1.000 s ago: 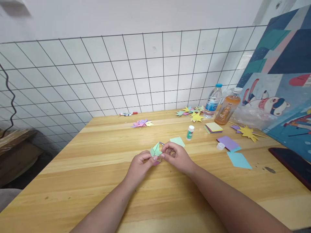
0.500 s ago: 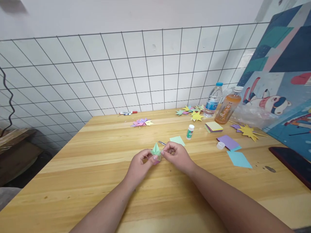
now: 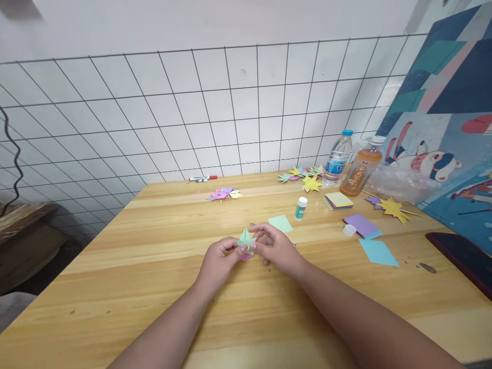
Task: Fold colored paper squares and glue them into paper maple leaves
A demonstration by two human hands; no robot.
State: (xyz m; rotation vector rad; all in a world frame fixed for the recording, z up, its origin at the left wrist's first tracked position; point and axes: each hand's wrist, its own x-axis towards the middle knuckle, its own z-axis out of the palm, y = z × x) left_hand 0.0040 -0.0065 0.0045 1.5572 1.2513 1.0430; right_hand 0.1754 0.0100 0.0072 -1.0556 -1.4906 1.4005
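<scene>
A small folded paper piece (image 3: 246, 237), light green with a purple part at its lower edge, is held up over the table between my two hands. My left hand (image 3: 222, 260) pinches its left side, thumb in front. At its right edge, my right hand (image 3: 277, 249) touches the paper with the thumb, its fingers curled and slightly spread. A light green paper square (image 3: 280, 223) lies just beyond my right hand. The pen-like tool behind that hand is mostly hidden. Farther right stands a glue stick (image 3: 301, 209) without its cap.
On the right lie a stack of paper squares (image 3: 338, 200), purple paper (image 3: 362, 226), blue paper (image 3: 378, 252), a white cap (image 3: 349, 230) and a phone (image 3: 461, 259). Bottles (image 3: 360, 169) and folded paper stars (image 3: 310, 183) stand or lie behind. A pink-purple paper cluster (image 3: 225, 193) and markers (image 3: 203, 179) are farther back.
My right hand's fingers have loosened and spread a little around the paper's right side, now covering more of the pen-like tool. My left hand keeps its pinch; the paper has tilted slightly.
</scene>
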